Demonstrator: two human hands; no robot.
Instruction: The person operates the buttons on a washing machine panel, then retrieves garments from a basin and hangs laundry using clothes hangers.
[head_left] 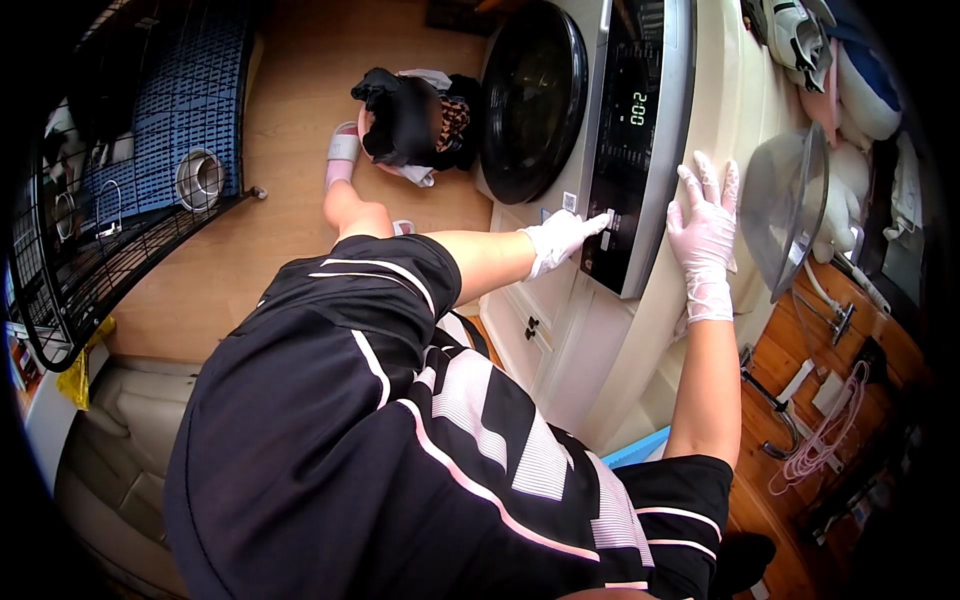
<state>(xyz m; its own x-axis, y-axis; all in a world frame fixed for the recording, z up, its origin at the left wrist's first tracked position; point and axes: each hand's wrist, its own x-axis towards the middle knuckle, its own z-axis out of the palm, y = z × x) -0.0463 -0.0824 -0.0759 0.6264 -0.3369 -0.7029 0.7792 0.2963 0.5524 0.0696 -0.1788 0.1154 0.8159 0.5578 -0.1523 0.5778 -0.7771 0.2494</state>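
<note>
My left hand (562, 243), in a white glove, reaches to the black control panel (627, 150) of a washing machine. Its index finger is stretched out and touches the panel near the lower end, while the other fingers look curled. Green digits glow farther up the panel. My right hand (704, 225), gloved too, lies flat with fingers spread on the cream countertop (655, 345) beside the machine's top edge. Neither hand holds anything. The round dark door (533, 100) of the washing machine appears swung outward.
A basin of dark and patterned clothes (415, 120) stands on the wood floor by the door. A clear domed lid (785, 210) and plush toys (868, 85) are beyond the counter. At left are a black wire pen (75, 270) with a bowl (200, 180), and a leather seat (130, 450).
</note>
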